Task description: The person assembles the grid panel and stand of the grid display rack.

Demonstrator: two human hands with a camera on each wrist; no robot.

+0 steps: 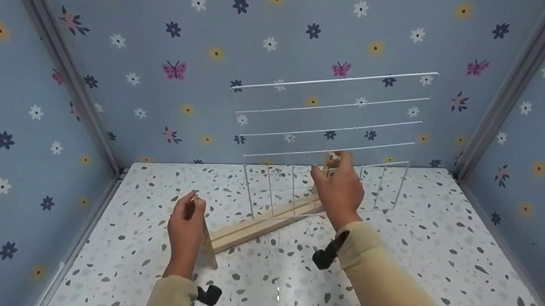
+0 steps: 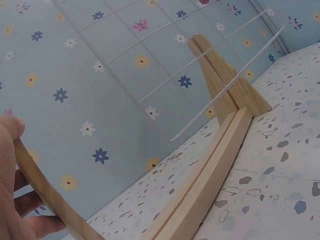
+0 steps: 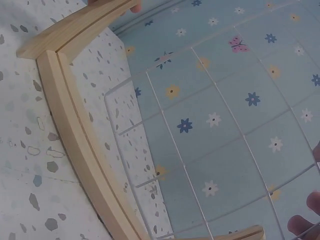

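Note:
A wooden stand has a grooved base rail lying diagonally on the speckled surface, with an upright at each end. My left hand grips the top of the near upright, thumb on one side and fingers on the other. The far upright stands at the rail's other end, grooved along its inner face. My right hand holds a white wire grid, its fingers around a wire. The grid is tilted above the rail, its lower edge apart from the groove in the left wrist view.
A blue flowered wall rises behind the surface, with side walls at left and right joined by grey corner posts. White speckled flooring extends around the stand. A black wrist camera sits by the right cuff.

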